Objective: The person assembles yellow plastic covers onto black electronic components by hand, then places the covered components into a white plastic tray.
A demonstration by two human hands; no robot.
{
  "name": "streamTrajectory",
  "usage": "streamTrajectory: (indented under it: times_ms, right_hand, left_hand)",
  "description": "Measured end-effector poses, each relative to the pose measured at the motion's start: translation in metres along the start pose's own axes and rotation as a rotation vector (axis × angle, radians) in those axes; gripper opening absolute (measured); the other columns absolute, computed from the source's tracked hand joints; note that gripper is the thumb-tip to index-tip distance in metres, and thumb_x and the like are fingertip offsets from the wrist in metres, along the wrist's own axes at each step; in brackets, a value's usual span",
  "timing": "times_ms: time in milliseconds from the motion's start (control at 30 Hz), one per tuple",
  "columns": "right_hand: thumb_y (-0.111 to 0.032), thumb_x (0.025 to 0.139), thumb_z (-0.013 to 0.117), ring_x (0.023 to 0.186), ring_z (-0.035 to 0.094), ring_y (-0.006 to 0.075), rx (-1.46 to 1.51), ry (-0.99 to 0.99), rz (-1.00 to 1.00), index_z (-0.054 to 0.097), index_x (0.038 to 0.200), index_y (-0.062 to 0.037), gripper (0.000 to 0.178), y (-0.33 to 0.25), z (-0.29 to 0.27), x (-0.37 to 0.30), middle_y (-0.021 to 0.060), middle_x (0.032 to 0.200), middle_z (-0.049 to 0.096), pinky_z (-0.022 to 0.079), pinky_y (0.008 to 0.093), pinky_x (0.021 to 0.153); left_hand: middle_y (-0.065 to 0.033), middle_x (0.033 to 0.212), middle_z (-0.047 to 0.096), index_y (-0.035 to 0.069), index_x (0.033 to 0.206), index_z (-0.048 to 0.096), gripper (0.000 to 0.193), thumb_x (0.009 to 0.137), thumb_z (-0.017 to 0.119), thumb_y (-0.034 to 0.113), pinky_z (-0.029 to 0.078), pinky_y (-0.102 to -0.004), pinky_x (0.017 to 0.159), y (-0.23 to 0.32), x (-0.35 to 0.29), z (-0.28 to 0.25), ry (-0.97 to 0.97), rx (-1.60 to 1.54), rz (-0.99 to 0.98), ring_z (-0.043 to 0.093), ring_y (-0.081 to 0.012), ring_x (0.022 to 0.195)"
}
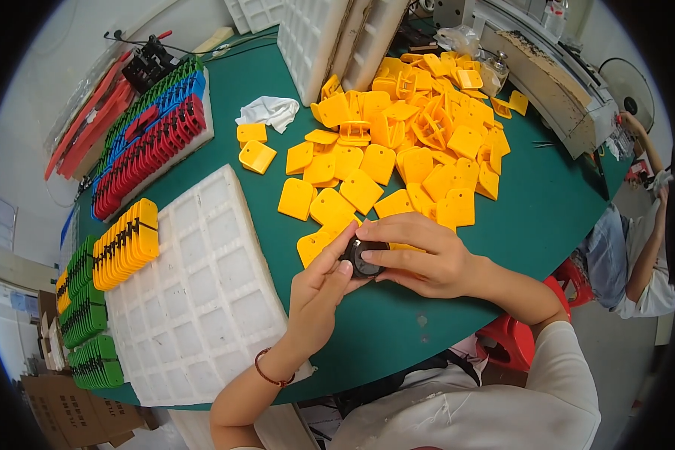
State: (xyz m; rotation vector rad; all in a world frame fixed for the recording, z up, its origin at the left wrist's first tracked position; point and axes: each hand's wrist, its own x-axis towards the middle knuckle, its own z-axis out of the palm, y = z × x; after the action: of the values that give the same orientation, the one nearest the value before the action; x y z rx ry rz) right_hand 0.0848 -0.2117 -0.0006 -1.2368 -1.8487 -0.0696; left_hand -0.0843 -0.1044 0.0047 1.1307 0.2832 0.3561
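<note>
In front of my body, over the near part of the green table (330, 360), both hands close around a small, dark, rounded piece (366, 259). Its exact kind cannot be made out. My left hand (315, 296) has thumb and fingers against its left side, while my right hand (427, 259) covers its top and right side with curled fingers. Just beyond them lies a loose heap of yellow plastic pieces (379, 165), flat and rounded, each with a small hole. Some of the nearest yellow pieces are partly hidden behind my hands.
A white gridded foam tray (210, 292) lies left, bearing rows of yellow pieces (127, 244) and green pieces (97, 364). Red pieces (154, 161) in rows stand farther back. Upright foam boards (311, 45) and a white cloth (268, 112) sit beyond. A person (645, 255) is at right.
</note>
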Motion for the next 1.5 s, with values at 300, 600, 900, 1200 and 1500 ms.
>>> streamTrajectory:
  times_ms: [300, 600, 900, 1200, 1500]
  right_hand:
    - [-0.005, 0.066, 0.075, 0.102, 0.059, 0.0322, 0.008, 0.015, -0.010, 0.063, 0.102, -0.0023, 0.037, 0.0005, 0.0009, -0.0007, 0.0164, 0.116, 0.058, 0.048, 0.0387, 0.084]
    - [-0.007, 0.066, 0.076, 0.100, 0.060, 0.0313, 0.016, 0.021, -0.008, 0.065, 0.100, -0.0027, 0.035, 0.0010, -0.0006, 0.0004, 0.0160, 0.114, 0.059, 0.048, 0.0381, 0.083]
    - [-0.007, 0.066, 0.076, 0.097, 0.060, 0.0314, 0.042, 0.018, -0.008, 0.066, 0.097, -0.0017, 0.032, 0.0021, -0.0004, 0.0013, 0.0159, 0.112, 0.060, 0.050, 0.0359, 0.081]
    - [-0.008, 0.067, 0.075, 0.097, 0.060, 0.0316, 0.053, 0.011, -0.013, 0.066, 0.097, -0.0012, 0.031, 0.0032, 0.0002, 0.0007, 0.0159, 0.112, 0.061, 0.050, 0.0359, 0.081]
    - [-0.010, 0.067, 0.075, 0.096, 0.060, 0.0315, 0.046, 0.001, -0.032, 0.066, 0.098, -0.0013, 0.033, 0.0054, 0.0004, -0.0002, 0.0165, 0.112, 0.060, 0.050, 0.0357, 0.080]
  left_hand:
    - [-0.0136, 0.133, 0.043, -0.001, 0.139, 0.030, 0.043, 0.097, 0.037, 0.007, 0.044, -0.0289, 0.096, -0.0024, -0.0029, -0.0009, -0.012, 0.060, 0.040, 0.051, -0.0174, 0.112]
    - [-0.0132, 0.129, 0.048, -0.001, 0.139, 0.029, 0.044, 0.097, 0.039, 0.008, 0.044, -0.0276, 0.094, -0.0038, -0.0041, 0.0010, -0.012, 0.092, 0.070, 0.053, -0.0163, 0.109]
    - [-0.0129, 0.130, 0.046, -0.003, 0.139, 0.029, 0.045, 0.097, 0.040, 0.009, 0.044, -0.0280, 0.095, -0.0043, -0.0054, 0.0010, -0.019, 0.078, 0.073, 0.053, -0.0163, 0.109]
    - [-0.0130, 0.132, 0.046, -0.003, 0.139, 0.029, 0.045, 0.097, 0.040, 0.010, 0.044, -0.0278, 0.095, -0.0052, -0.0062, 0.0011, -0.011, 0.090, 0.072, 0.052, -0.0160, 0.110]
    - [-0.0135, 0.132, 0.045, -0.004, 0.138, 0.028, 0.047, 0.094, 0.044, 0.002, 0.043, -0.0273, 0.096, -0.0064, -0.0069, 0.0032, -0.015, 0.097, 0.098, 0.051, -0.0162, 0.111]
